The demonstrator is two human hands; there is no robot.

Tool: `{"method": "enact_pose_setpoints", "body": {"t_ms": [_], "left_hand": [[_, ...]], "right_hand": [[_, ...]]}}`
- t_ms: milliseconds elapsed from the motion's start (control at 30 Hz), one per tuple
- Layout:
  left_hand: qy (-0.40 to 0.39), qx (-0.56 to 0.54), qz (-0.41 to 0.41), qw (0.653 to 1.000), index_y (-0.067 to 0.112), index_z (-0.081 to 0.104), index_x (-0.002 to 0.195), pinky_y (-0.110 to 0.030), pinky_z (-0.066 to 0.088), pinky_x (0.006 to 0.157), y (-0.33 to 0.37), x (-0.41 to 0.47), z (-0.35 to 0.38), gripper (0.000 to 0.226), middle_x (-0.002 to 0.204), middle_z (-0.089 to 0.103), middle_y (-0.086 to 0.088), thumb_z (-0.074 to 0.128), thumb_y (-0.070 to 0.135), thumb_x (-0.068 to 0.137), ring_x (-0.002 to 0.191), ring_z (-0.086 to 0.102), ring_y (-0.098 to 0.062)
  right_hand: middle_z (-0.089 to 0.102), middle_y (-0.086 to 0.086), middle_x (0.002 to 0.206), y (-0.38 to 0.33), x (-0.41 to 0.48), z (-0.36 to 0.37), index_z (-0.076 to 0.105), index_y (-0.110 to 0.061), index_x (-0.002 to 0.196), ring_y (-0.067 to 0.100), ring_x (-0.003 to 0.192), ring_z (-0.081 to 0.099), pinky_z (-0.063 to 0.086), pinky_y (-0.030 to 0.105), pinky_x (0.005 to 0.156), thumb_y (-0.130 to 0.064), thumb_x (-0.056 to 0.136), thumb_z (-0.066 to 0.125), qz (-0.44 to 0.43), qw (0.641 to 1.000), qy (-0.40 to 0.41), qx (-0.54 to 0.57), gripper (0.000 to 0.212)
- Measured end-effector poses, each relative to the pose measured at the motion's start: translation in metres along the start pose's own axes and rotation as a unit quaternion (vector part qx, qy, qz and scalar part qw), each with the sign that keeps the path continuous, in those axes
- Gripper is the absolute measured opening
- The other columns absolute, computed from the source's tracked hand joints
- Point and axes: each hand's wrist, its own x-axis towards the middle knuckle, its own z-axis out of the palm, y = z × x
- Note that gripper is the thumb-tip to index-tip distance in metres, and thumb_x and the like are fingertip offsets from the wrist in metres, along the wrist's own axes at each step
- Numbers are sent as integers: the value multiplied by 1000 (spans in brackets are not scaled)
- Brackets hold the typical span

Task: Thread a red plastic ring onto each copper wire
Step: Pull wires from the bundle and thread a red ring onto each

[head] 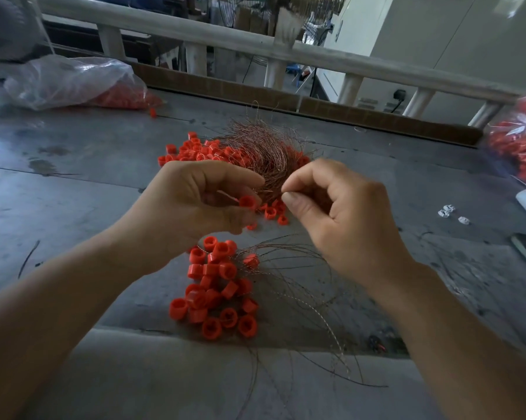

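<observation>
Left hand point(195, 198) at centre frame pinching a red ring point(247, 202), right hand point(331, 210) beside it pinching a copper wire point(281, 189), wire bundle point(261, 150) just above

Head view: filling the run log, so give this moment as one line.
left hand pinches red ring | right hand pinches copper wire | ring not yet on wire

Red rings point(216, 286), copper-brown wires point(261, 150), grey table point(73, 165), white railing point(316, 56).
</observation>
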Motion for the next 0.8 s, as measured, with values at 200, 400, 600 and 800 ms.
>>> {"method": "enact_pose_setpoints", "body": {"t_ms": [200,400,600,800], "left_hand": [[6,-6,8,1000,20,70,78,-13,52,64,-1,0,0,28,81,73,1,70,13,51,71,69,-9],[8,23,30,999,25,73,78,-20,56,63,3,-1,1,33,80,72,2,72,33,47,69,69,-13],[1,7,41,999,28,70,81,-15,53,63,2,-1,1,35,80,72,4,72,33,46,69,68,-7],[-10,-4,42,999,22,72,82,-12,51,63,2,-1,2,34,76,72,9,71,31,49,69,68,-4]], "right_hand": [[53,-13,73,-5,0,-3,58,-27,74,0,70,52,39,8,62,-8,80,65,45,995,-31,83,22],[52,-13,71,-11,-2,3,59,-27,72,1,70,51,39,9,62,-8,79,67,60,993,-59,84,21],[52,-12,69,-10,-1,3,60,-24,72,-1,70,50,39,8,61,-9,78,68,74,992,-74,73,19],[53,-12,69,-12,-1,2,64,-21,73,-1,68,50,39,9,61,-9,78,68,79,990,-86,74,13]]}}
